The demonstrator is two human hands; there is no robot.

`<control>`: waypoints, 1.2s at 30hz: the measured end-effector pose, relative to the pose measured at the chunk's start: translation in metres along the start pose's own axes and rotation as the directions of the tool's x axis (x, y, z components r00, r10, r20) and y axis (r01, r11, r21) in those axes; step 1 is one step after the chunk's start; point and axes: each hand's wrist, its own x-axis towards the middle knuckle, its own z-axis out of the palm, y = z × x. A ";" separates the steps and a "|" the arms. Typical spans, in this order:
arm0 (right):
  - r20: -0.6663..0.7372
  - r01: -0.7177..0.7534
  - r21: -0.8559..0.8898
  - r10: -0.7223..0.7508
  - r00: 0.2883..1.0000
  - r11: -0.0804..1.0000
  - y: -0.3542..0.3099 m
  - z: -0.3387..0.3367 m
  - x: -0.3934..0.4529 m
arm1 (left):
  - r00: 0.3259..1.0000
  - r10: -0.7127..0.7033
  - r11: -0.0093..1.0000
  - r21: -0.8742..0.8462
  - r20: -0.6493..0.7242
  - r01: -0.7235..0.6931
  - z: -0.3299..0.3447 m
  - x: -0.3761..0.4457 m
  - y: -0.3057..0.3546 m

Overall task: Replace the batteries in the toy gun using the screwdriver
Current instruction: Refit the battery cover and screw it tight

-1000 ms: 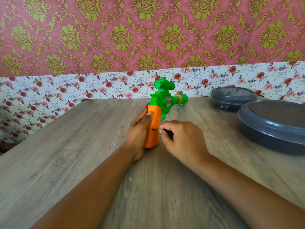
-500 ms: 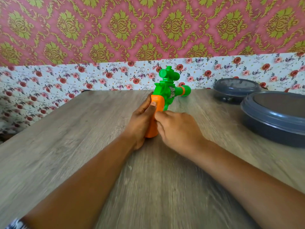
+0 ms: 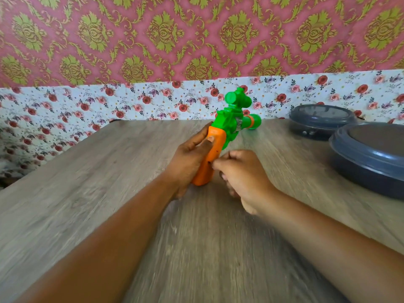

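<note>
The toy gun (image 3: 229, 125) stands on the butt of its orange grip (image 3: 216, 147) on the wooden table, its green body and scope pointing away to the right. My left hand (image 3: 190, 158) is wrapped around the grip from the left, thumb pressed on its rear face. My right hand (image 3: 242, 178) is closed in a fist just right of the grip's lower half, fingertips touching the orange plastic. Only a small dark tip of the screwdriver (image 3: 209, 162) shows at those fingertips; the rest is hidden inside the fist.
Two round dark grey lidded containers sit at the right: a smaller one (image 3: 321, 121) at the back, a larger one (image 3: 369, 156) nearer. The wooden table (image 3: 87, 182) ends at a floral wall behind and drops off at the left.
My right hand has slid down from the top of the grip to its lower half. The screwdriver's shaft, plain one second ago, is now almost hidden. The gun stays upright in my left hand.
</note>
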 end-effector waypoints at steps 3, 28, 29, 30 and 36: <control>0.034 0.396 -0.421 -0.422 0.906 0.816 0.007 -0.004 0.002 | 0.999 -0.023 0.998 -0.057 -0.025 0.021 -0.001 0.002 0.000; -0.170 0.177 0.055 -0.166 0.971 0.983 0.010 0.003 0.002 | 0.997 -0.081 0.993 -0.084 -0.021 0.079 0.017 0.001 0.006; -0.158 0.064 0.195 -0.033 0.987 0.979 0.008 0.006 0.000 | 0.997 -0.077 0.994 -0.080 -0.031 0.074 0.017 0.002 0.006; -0.132 -0.017 0.274 0.056 0.990 0.962 0.007 0.007 -0.001 | 0.997 -0.069 0.995 -0.070 -0.037 0.067 0.017 0.002 0.006; -0.040 -0.027 0.106 0.031 0.999 0.994 0.001 -0.007 -0.001 | 0.995 -0.076 0.997 -0.021 -0.060 0.075 0.017 0.003 0.007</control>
